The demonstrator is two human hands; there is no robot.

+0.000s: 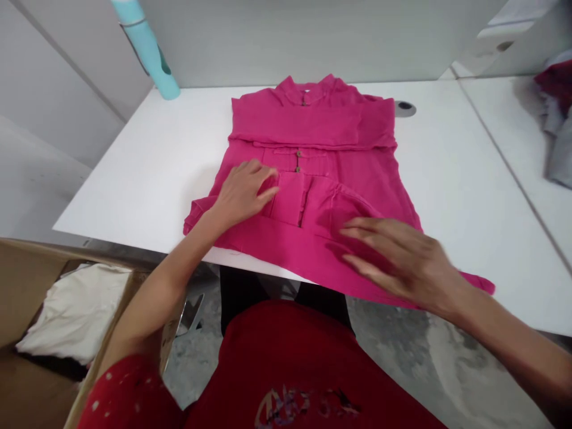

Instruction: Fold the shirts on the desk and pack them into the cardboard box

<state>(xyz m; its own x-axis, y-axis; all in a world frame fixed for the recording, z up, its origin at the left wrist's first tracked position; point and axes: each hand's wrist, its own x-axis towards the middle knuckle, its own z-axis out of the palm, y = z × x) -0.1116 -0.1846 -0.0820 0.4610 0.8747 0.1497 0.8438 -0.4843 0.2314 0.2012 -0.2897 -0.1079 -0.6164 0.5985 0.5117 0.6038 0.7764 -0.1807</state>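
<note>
A bright pink shirt (366,173) with a stand collar lies on the white table, collar toward the back wall. Its sleeves are folded across the chest, and small buttons run down the middle. The lower part is turned up over the front, and some of the hem hangs past the near table edge. On the left of the turned-up part rests my left hand (245,189), thumb and fingers apart. My right hand (393,256) is over the right side of the lower part, fingers stretched out and thumb apart; whether it touches the cloth I cannot tell.
A turquoise tube-like post (154,56) stands at the table's back left corner. Below left, a cardboard box (27,268) holds folded white cloth (83,310). Grey and dark red cloth (556,119) lies at the far right. A round grommet (406,107) sits in the white table (129,173).
</note>
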